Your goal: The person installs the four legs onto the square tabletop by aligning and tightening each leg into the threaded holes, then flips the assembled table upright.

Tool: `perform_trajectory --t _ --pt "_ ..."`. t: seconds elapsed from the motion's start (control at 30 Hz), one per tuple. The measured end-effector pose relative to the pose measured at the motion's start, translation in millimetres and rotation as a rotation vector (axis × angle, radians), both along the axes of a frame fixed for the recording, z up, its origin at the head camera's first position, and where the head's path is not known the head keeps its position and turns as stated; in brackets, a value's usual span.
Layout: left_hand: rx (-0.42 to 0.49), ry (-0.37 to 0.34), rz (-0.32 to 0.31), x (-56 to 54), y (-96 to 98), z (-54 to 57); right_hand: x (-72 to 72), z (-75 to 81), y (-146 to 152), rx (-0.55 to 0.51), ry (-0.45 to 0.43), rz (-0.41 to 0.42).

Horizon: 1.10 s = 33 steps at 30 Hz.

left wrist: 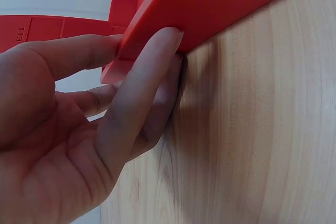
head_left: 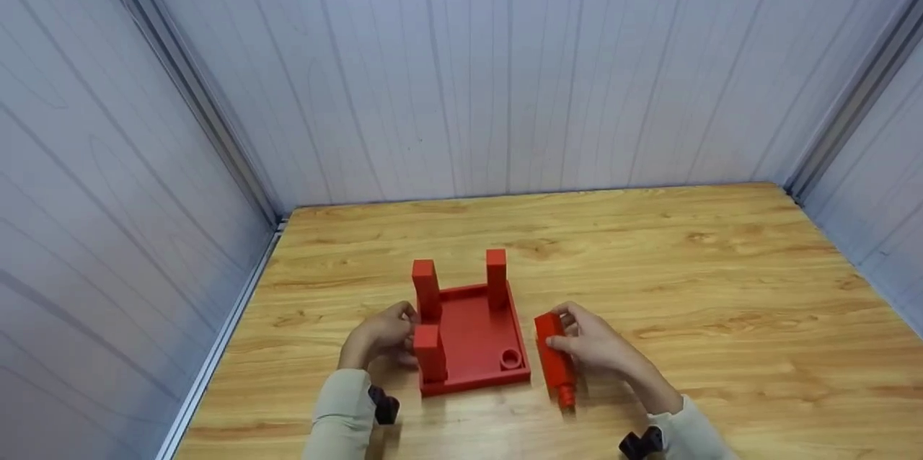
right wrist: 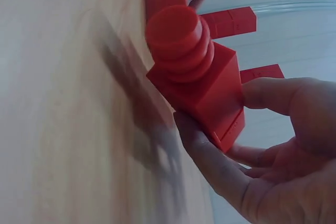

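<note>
A red square toy tabletop (head_left: 476,341) lies upside down on the wooden table, with three square legs standing at its corners. A round socket (head_left: 510,359) shows at its near right corner. My left hand (head_left: 378,337) holds the tabletop's left edge; in the left wrist view, fingers (left wrist: 142,85) press its side wall. To the right of the tabletop, my right hand (head_left: 591,341) pinches a loose red table leg (head_left: 554,359) between thumb and fingers. This leg is tilted, its ridged round end (right wrist: 176,38) pointing toward me, and it hangs above the table.
The wood-grain table (head_left: 721,287) extends around the pieces, widest to the right. Pale panel walls (head_left: 469,71) close it in at the back and on both sides. Standing legs, such as the far right leg (head_left: 496,280), rise between the hands.
</note>
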State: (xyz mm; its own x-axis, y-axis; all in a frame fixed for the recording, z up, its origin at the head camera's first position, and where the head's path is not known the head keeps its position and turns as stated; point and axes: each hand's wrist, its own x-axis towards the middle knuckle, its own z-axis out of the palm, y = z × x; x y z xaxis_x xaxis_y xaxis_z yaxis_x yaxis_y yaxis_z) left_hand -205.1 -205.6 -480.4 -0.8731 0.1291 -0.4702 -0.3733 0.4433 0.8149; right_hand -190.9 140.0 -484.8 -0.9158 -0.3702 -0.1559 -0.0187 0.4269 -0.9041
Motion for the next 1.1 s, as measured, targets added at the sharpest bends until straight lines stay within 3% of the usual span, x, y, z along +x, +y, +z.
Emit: perform_trajectory --t 0.57,1.1 --pt "0.024 -0.019 -0.004 -1.4 -1.2 -0.4 -3.2 29.3 -3.0 -0.172 -0.003 -0.065" --pt "0.033 -0.015 0.009 -0.4 0.1 0.6 -0.6 44.5 -16.2 -0.310 0.172 -0.046"
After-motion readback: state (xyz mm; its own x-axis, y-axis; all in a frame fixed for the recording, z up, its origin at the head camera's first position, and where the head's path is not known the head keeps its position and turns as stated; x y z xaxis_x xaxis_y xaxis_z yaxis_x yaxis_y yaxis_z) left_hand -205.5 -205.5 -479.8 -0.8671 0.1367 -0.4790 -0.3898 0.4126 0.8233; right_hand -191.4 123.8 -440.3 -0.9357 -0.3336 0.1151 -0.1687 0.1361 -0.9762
